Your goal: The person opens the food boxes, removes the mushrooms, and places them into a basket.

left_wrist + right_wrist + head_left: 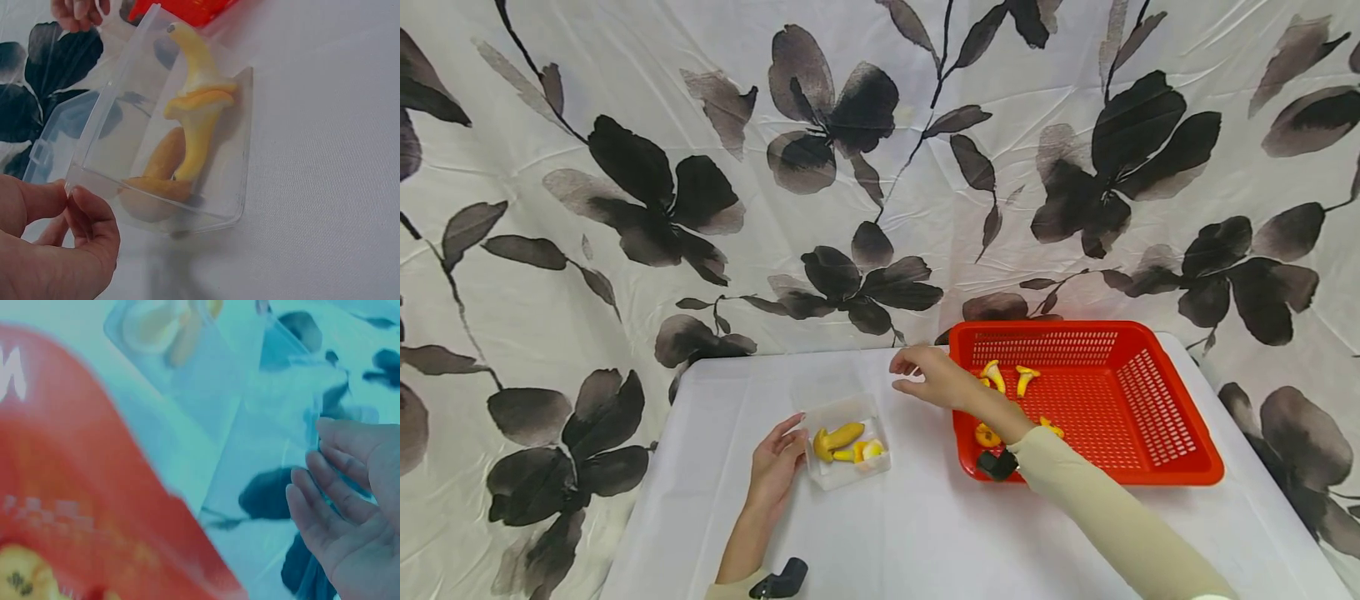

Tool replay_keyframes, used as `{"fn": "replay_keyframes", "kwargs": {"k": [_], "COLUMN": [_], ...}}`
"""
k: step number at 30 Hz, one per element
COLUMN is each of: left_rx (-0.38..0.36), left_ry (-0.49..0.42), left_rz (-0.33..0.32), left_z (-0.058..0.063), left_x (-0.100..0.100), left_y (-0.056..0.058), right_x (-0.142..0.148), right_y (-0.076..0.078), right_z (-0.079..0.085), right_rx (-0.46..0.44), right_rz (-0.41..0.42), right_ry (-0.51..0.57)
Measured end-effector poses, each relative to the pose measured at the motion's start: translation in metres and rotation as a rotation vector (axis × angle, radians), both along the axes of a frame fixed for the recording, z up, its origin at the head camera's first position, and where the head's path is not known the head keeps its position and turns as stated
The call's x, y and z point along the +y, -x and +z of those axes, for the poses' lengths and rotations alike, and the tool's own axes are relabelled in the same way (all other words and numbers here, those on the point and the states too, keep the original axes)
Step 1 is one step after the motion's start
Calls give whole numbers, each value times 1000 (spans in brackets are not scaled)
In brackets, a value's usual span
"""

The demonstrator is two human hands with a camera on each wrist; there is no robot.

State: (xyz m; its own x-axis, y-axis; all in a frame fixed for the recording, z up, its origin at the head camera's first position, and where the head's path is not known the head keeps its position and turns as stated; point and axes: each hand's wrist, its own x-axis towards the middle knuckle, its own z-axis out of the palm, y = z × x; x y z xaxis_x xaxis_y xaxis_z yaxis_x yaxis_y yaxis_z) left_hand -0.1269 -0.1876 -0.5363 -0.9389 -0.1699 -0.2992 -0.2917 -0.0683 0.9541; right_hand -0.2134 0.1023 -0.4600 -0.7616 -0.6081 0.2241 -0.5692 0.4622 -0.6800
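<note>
My left hand (pixel 777 467) pinches the rim of a clear plastic box (pixel 844 482) at its left side; in the left wrist view thumb and finger meet at the corner. Inside lie several yellow mushrooms: a darker one (pixel 842 437) across the back and paler ones in front. The box's clear lid (pixel 65 128) is swung back on the far side. My right hand (pixel 931 377) hangs between the box and a red basket (pixel 1097 404), fingers loosely bent, nothing held. More yellow mushrooms (pixel 1027 380) lie in the basket's left part, some hidden by the right forearm.
A white cloth covers the table (pixel 917 533). Behind it hangs a pale curtain (pixel 985 250) with dark flowers. The basket's raised rim stands under the right forearm.
</note>
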Motion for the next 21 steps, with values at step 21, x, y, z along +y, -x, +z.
{"fn": "replay_keyframes", "kwargs": {"k": [21], "left_rx": [11], "left_ry": [-50], "left_rz": [6], "left_z": [-3], "left_x": [0], "left_y": [-2], "right_x": [-79], "right_y": [-23], "right_z": [-33], "right_rx": [-207], "right_rz": [171], "right_ry": [-168]}}
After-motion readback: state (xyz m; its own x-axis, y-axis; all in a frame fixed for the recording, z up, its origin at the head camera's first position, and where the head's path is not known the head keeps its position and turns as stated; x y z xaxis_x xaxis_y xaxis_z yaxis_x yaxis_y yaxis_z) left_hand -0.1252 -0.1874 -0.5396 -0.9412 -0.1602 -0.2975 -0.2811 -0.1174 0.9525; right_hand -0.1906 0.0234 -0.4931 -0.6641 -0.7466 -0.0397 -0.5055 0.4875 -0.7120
